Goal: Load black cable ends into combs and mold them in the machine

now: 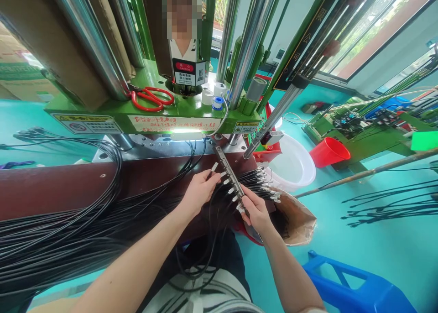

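My left hand (200, 190) pinches the metal-tipped end of a black cable (215, 167) and holds it against a long metal fixture bar (230, 176). My right hand (255, 210) grips the lower end of that bar, which tilts up toward the green moulding machine (153, 114). Several cable tips sit in the bar's slots. A bundle of black cables (68, 231) drapes over the brown machine bed toward my lap. More metal-tipped cable ends (268, 187) lie just right of the bar.
Red scissors (150, 98) and tape rolls (214, 96) rest on the machine's green ledge. A white basin (294, 167), red bucket (328, 151), brown paper bag (297, 221) and blue stool (349, 285) stand on the teal floor at right. Another person stands behind the machine.
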A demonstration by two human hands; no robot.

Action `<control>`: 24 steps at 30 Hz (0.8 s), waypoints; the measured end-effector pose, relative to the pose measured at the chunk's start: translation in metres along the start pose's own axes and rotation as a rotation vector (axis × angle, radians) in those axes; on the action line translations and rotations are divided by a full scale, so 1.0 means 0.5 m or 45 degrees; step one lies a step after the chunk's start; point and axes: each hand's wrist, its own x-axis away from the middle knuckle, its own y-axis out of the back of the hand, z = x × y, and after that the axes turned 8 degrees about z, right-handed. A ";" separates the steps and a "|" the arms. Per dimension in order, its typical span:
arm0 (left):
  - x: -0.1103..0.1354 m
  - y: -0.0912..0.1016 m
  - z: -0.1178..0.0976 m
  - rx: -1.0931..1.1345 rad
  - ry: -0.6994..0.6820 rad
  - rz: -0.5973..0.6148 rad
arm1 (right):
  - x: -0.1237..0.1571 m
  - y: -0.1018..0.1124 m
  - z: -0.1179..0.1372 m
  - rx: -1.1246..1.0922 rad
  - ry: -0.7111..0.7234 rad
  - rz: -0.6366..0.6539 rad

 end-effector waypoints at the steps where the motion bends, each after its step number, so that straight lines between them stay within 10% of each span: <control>1: 0.000 0.001 0.000 0.007 0.003 0.000 | 0.000 -0.001 0.003 0.007 -0.003 0.002; 24: -0.011 0.052 0.000 -0.494 -0.237 -0.057 | -0.001 0.007 -0.007 0.023 -0.011 -0.025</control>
